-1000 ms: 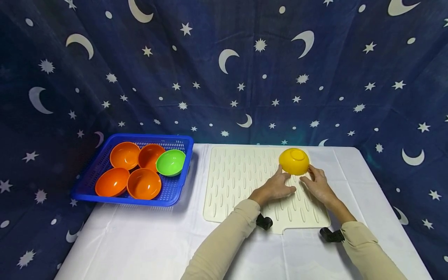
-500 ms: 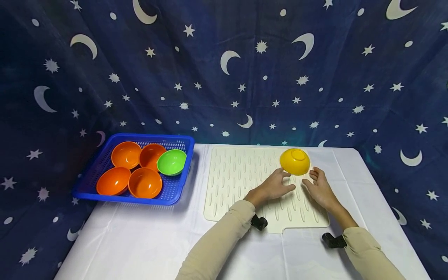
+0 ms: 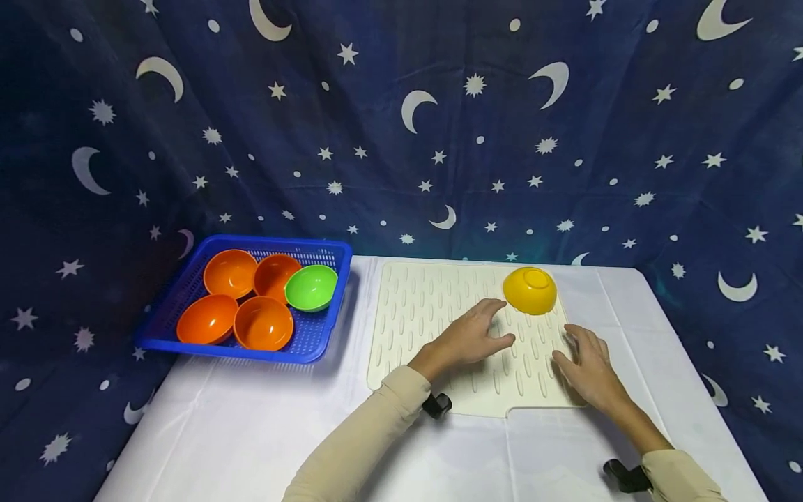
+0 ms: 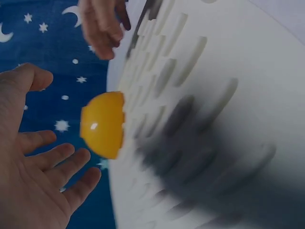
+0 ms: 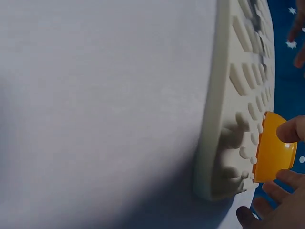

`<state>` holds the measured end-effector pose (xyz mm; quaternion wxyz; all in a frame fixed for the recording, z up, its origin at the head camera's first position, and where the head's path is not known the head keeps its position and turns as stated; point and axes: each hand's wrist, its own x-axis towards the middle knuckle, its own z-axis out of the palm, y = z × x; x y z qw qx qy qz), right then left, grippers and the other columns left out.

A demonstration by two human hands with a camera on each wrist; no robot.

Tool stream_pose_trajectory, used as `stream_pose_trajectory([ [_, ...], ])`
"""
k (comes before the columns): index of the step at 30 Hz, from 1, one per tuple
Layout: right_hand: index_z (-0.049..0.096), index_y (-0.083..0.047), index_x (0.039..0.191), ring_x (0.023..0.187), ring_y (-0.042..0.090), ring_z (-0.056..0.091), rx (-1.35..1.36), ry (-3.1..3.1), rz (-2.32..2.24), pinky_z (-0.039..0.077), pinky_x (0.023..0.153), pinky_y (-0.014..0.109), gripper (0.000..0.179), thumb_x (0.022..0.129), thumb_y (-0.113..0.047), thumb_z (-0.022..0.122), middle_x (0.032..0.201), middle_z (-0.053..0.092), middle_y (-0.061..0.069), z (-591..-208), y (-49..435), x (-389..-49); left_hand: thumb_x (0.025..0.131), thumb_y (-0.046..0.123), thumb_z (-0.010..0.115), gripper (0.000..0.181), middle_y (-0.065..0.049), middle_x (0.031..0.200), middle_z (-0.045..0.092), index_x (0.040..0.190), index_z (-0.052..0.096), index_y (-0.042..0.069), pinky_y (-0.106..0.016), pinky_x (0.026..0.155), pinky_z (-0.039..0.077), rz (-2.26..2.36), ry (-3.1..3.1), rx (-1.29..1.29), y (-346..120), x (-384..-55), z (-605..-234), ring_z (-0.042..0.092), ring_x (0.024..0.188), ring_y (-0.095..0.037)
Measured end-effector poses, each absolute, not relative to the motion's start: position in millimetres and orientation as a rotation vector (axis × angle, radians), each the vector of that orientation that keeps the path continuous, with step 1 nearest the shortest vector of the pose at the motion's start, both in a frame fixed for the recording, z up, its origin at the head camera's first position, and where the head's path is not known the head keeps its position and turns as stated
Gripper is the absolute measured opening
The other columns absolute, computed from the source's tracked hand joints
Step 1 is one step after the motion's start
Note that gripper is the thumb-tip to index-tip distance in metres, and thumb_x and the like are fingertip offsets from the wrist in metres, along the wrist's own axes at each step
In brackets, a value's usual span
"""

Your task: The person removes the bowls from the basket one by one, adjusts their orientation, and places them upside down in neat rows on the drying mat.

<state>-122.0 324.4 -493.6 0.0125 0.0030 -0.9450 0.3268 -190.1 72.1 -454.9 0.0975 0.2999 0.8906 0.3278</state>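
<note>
A yellow bowl (image 3: 530,291) sits upside down at the far right corner of a cream ridged drying mat (image 3: 426,314). My left hand (image 3: 470,335) hovers over the mat, just to the bowl's near left, with fingers spread and nothing held. My right hand (image 3: 590,366) is by the mat's right edge, nearer to me than the bowl, its fingers loosely bent and holding nothing. Both hands stand apart from the bowl. In the left wrist view the bowl (image 4: 102,125) rests rim down on the mat, beyond my spread left fingers.
A blue plastic basket (image 3: 339,300) stands at the left of the white-covered table (image 3: 263,432). Inside it lie several orange bowls (image 3: 263,323) and one green bowl (image 3: 311,288), openings up. A dark blue curtain (image 3: 351,118) with moons and stars hangs behind the table.
Both hands have come away from the yellow bowl: the left moved left, the right moved back toward me and to the right. The bowl stays upside down on the mat.
</note>
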Motion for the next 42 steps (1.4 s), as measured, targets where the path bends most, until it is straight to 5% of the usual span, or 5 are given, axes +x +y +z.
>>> stream_pose_trajectory([
  [10, 0.039, 0.011, 0.147, 0.143, 0.056, 0.016, 0.153, -3.012, 0.896, 0.018, 0.107, 0.075, 0.071, 0.102, -0.040, 0.057, 0.159, 0.019, 0.034, -503, 329, -92, 0.096, 0.042, 0.062, 0.070, -0.003, 0.155, 0.043, 0.155, 0.040, 0.012, -0.029, 0.111, 0.036, 0.897, 2.699, 1.075, 45, -169, -428, 0.040, 0.140, -0.015],
  [20, 0.010, 0.018, 0.153, 0.147, 0.054, 0.004, 0.190, -3.126, 0.770, 0.000, 0.118, 0.061, 0.106, 0.096, -0.056, 0.060, 0.159, 0.005, 0.039, -514, 326, -76, 0.096, 0.038, 0.065, 0.066, -0.003, 0.151, 0.047, 0.151, 0.044, 0.011, -0.031, 0.112, 0.036, 1.002, 2.787, 1.119, 4, -149, -421, 0.042, 0.139, -0.014],
  [26, 0.000, 0.019, 0.152, 0.148, 0.052, -0.003, 0.155, -3.145, 0.754, -0.007, 0.118, 0.057, 0.112, 0.096, -0.058, 0.059, 0.159, -0.001, 0.041, -519, 329, -69, 0.093, 0.036, 0.069, 0.067, -0.005, 0.148, 0.050, 0.149, 0.046, 0.007, -0.036, 0.111, 0.039, 1.034, 2.870, 1.106, -24, -138, -422, 0.045, 0.137, -0.018],
  [42, -0.002, 0.010, 0.157, 0.144, 0.059, 0.001, 0.056, -3.136, 0.834, 0.002, 0.110, 0.074, 0.123, 0.087, -0.062, 0.070, 0.159, -0.001, 0.040, -518, 335, -67, 0.090, 0.037, 0.073, 0.067, -0.006, 0.140, 0.057, 0.146, 0.050, 0.008, -0.045, 0.107, 0.042, 1.016, 3.026, 0.928, -98, -115, -421, 0.051, 0.131, -0.020],
])
